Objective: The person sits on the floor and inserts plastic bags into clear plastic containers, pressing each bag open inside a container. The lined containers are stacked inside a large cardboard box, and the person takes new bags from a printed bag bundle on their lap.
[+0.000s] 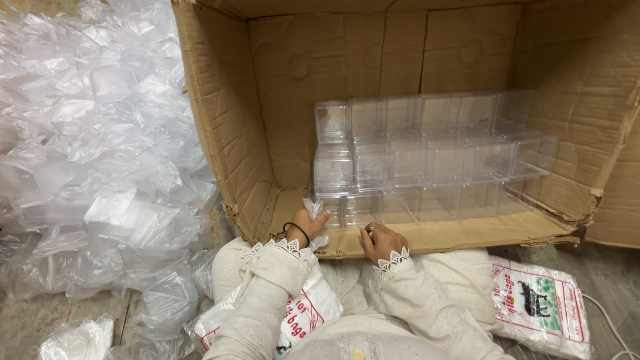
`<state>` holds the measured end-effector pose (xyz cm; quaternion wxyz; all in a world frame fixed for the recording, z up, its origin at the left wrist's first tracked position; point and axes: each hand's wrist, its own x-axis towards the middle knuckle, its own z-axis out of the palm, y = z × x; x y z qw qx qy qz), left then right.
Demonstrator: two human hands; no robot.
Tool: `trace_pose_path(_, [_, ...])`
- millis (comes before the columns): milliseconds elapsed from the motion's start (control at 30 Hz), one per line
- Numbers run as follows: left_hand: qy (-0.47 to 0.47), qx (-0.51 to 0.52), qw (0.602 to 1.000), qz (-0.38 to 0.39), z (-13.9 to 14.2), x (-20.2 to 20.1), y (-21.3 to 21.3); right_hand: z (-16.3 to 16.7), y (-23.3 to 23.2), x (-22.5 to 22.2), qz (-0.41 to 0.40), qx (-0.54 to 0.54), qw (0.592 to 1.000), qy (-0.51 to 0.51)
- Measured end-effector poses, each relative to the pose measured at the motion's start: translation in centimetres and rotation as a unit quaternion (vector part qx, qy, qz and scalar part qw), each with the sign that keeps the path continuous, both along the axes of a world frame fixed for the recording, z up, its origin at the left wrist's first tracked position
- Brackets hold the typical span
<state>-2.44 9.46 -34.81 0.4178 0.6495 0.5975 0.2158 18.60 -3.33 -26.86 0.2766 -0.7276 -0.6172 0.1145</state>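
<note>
Stacking stage: clear plastic boxes (427,157) tiered inside cardboard carton (227,133). Left hand (308,225) clamped on a bagged clear box (313,207) at the carton's front-left corner; right hand (383,241) open, resting on front flap. Next, probably: seat box flush beside bottom row.

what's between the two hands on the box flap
Bare cardboard flap only, in the head view; the left hand holds a clear bag, the right hand rests on the flap.

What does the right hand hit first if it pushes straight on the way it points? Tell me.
Probably the bottom row of clear boxes. The right hand rests on the carton's front flap, fingers pointing into the carton, with bare cardboard between them and that row. Depth is hard to judge.
</note>
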Motion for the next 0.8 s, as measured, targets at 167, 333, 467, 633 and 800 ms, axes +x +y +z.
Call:
trace_pose_path(167, [-0.010, 0.030, 1.000, -0.002, -0.8, 0.0, 0.1, -0.4, -0.2, 0.0, 0.002, 0.030, 1.000, 0.006])
trace_pose_path(333, [-0.212, -0.020, 0.975, 0.060, 3.5, -1.2, -0.1, -0.2, -0.1, 1.9, 0.052, -0.019, 0.989, 0.138])
trace_pose_path(467, [-0.293, 0.047, 0.952, 0.072, 10.3, -3.2, 2.3, 1.9, 0.1, 7.6, 0.043, -0.019, 0.950, 0.309])
trace_pose_path(633, [-0.128, 0.124, 0.981, 0.081, 16.1, -2.0, 10.5, 6.7, 4.6, 21.5, -0.022, 0.182, 0.961, 0.206])
trace_pose_path(800, [0.086, 0.042, 0.994, 0.053, 17.2, 1.9, 17.3, 10.7, 14.1, 34.5, -0.164, 0.174, 0.970, 0.040])
